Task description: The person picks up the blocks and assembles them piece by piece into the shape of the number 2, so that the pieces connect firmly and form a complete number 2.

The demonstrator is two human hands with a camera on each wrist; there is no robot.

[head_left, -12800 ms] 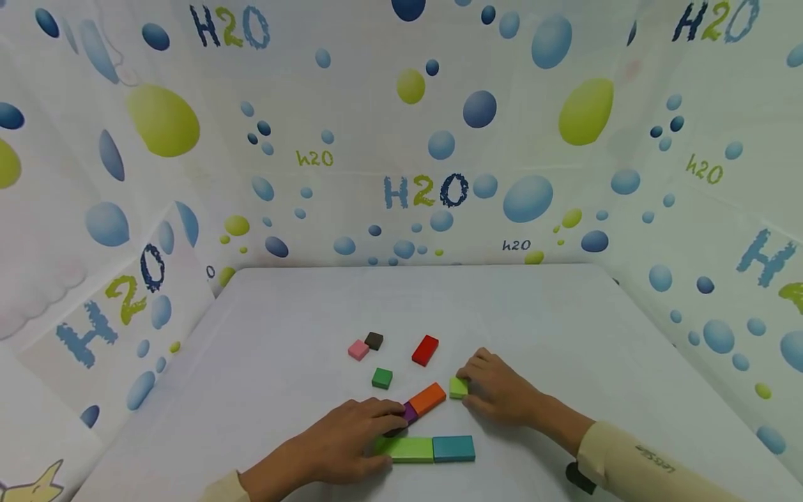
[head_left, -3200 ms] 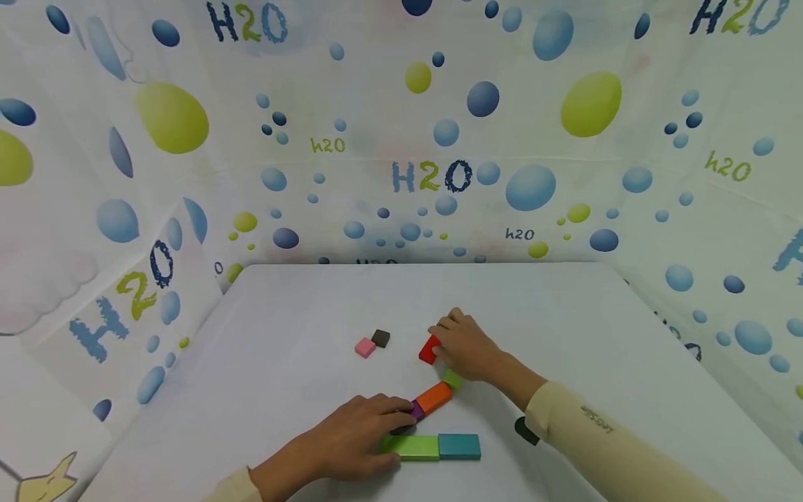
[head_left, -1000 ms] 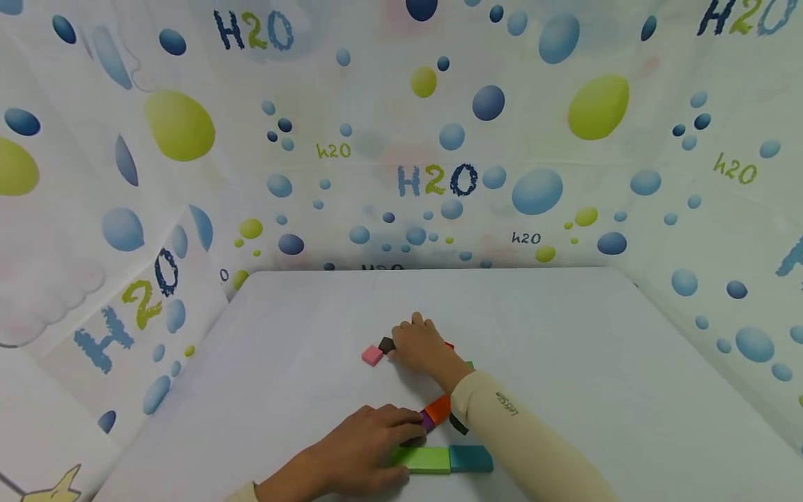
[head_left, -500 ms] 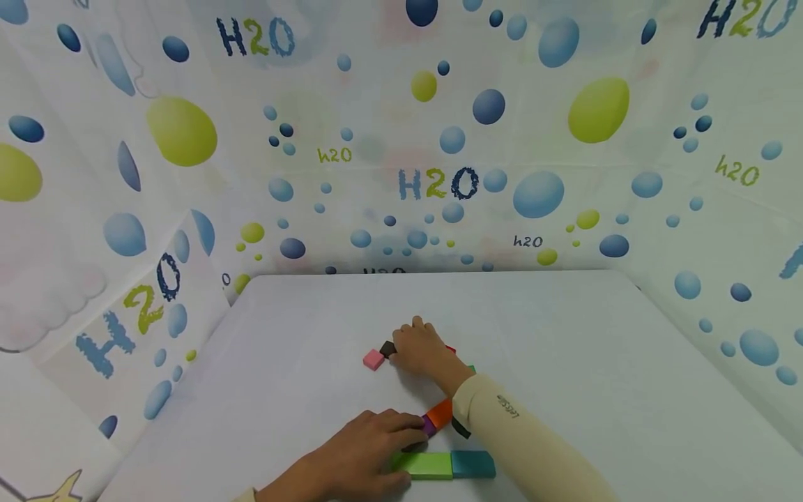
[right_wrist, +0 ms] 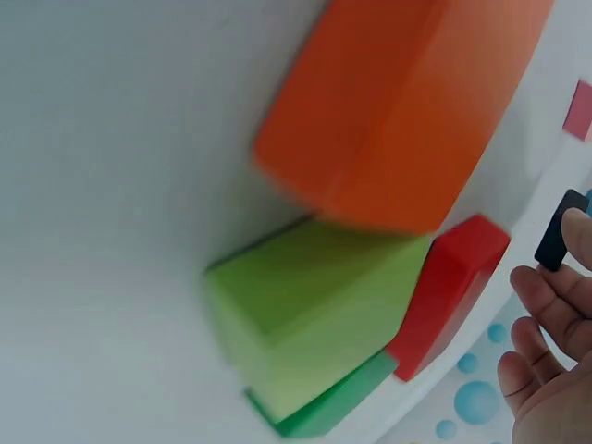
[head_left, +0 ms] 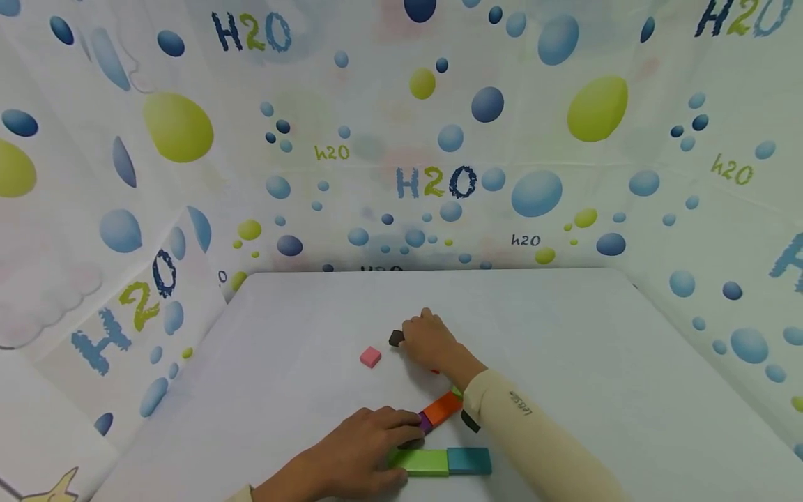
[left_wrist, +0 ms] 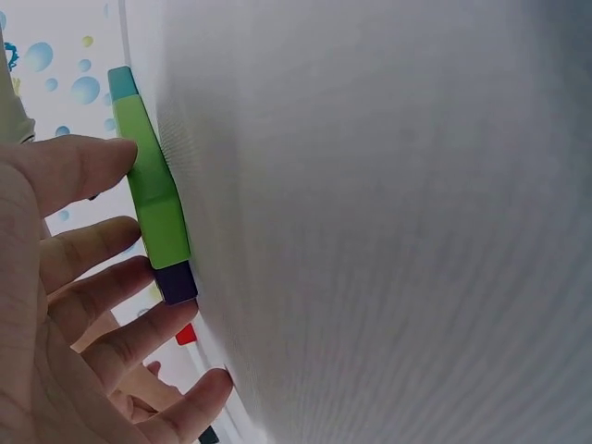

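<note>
My right hand [head_left: 431, 343] pinches a small black block [head_left: 396, 338] between thumb and fingers. In the right wrist view, a red block [right_wrist: 450, 287], a green block [right_wrist: 338, 398] and a short lime block [right_wrist: 324, 310] lie close together by the end of an orange block [head_left: 442, 408]. A purple block [head_left: 426, 422] adjoins the orange one. My left hand [head_left: 364, 450] rests at the left end of the row, fingers extended, touching the purple block and a long lime block [head_left: 426, 462]. A teal block [head_left: 469, 461] abuts the lime one. My fingers hide the row's left end.
A pink block [head_left: 371, 357] lies by itself on the white table [head_left: 282, 348], left of the right hand. My right forearm and sleeve [head_left: 533, 432] reach over the table from the front right. A patterned curtain [head_left: 351, 90] hangs behind and at the sides.
The black block has left the pink block's side, moving right in my right hand. Earlier, the short lime, red and green blocks came together past the orange one. My left hand has stayed put.
</note>
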